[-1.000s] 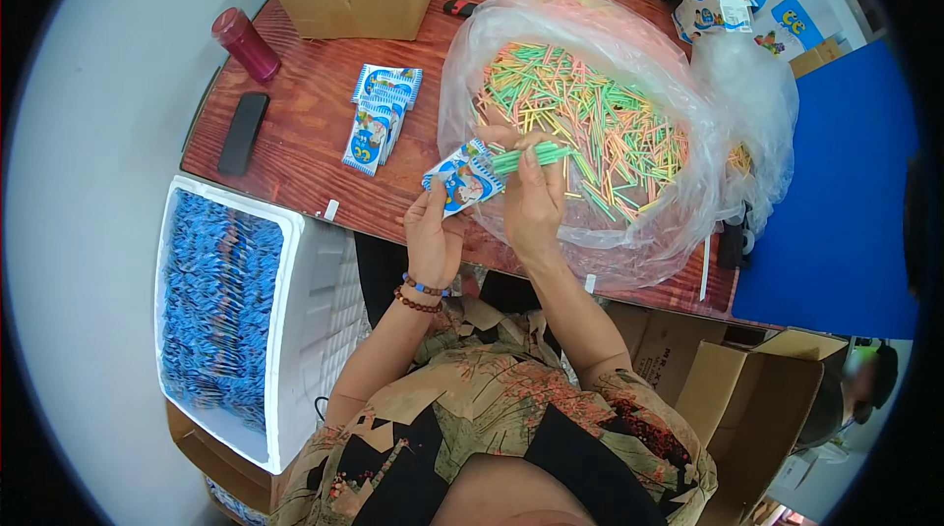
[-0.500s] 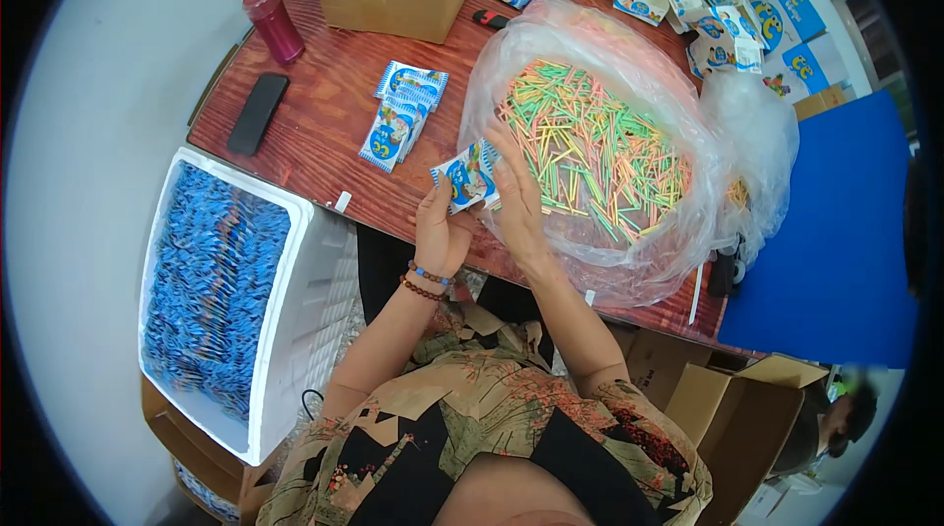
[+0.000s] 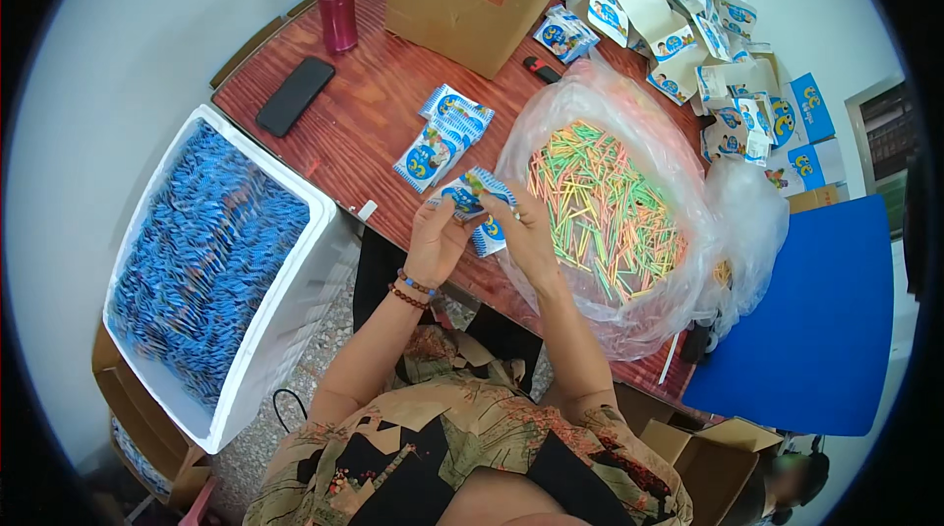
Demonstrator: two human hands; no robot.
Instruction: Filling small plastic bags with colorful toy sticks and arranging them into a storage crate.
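Both my hands hold a small blue-and-white packet (image 3: pixel 476 192) above the front of the table. My left hand (image 3: pixel 436 243) pinches its left end with the thumb on top. My right hand (image 3: pixel 526 236) is closed on its right end, fingers bent. A second blue-and-white packet (image 3: pixel 489 236) shows below, between my hands; whether it is held or lies on the table I cannot tell. Just beyond, a small pile of similar packets (image 3: pixel 438 143) lies on the wood. Right of my right hand, a clear plastic bag (image 3: pixel 629 334) gapes around many thin pastel sticks (image 3: pixel 600 202).
At left stands a white foam box (image 3: pixel 320 221) packed with blue packets. A black phone (image 3: pixel 295 96), pink bottle (image 3: pixel 336 15) and cardboard carton (image 3: pixel 442 10) occupy the table's far left. Opened small boxes (image 3: pixel 674 39) heap up at far right, near a blue panel (image 3: pixel 792 320).
The view has shifted, so the scene sits differently. My right fingers have bent onto the packet, which now lies more level. A second packet now shows beneath it.
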